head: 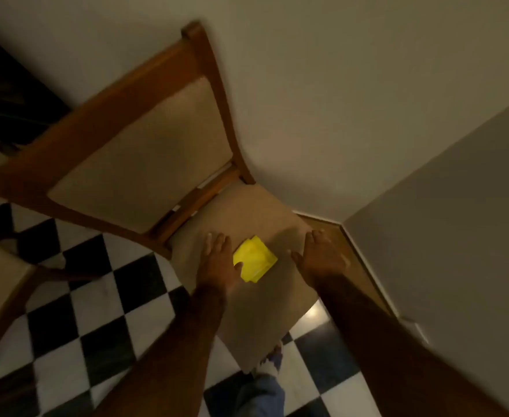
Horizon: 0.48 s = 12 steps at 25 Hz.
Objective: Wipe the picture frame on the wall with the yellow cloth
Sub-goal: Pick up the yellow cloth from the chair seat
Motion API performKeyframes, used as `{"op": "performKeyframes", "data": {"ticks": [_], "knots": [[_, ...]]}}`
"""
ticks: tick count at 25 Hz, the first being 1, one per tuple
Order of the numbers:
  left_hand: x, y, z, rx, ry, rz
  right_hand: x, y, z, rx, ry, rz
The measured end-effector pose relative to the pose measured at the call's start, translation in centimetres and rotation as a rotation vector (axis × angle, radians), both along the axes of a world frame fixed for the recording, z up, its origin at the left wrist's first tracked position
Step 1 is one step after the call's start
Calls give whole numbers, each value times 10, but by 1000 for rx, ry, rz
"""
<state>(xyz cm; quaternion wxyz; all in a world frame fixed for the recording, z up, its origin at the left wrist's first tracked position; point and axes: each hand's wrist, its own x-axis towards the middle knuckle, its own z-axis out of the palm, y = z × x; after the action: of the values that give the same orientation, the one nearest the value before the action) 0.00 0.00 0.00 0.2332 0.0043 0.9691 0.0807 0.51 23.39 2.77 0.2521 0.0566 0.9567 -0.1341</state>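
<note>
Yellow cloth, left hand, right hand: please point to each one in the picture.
yellow cloth [254,258], head view, middle of folded top.
left hand [218,261], head view, back of hand.
right hand [320,257], head view, back of hand.

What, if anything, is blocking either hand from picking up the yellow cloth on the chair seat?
Nothing visible. The yellow cloth lies uncovered on the chair seat, between the open left hand and right hand. The left thumb is right at its edge. The picture frame is not in view.
</note>
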Motion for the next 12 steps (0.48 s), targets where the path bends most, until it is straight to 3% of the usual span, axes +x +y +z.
{"op": "performKeyframes", "data": {"ticks": [2,4,6,9,12], "knots": [[-4,-2,-30,27,-80,-15,-5,-12,-38,-89,-108,-82],[-8,-1,-59,137,-161,118,-9,-26,-74,-212,-196,-142],[-9,2,-83,235,-173,241,-12,-41,-103,-327,-182,-139],[-14,4,-106,229,-89,276,-17,-60,-131,-359,-124,-112],[-21,6,-117,291,-83,316,-18,-69,-144,-432,-138,-253]]}}
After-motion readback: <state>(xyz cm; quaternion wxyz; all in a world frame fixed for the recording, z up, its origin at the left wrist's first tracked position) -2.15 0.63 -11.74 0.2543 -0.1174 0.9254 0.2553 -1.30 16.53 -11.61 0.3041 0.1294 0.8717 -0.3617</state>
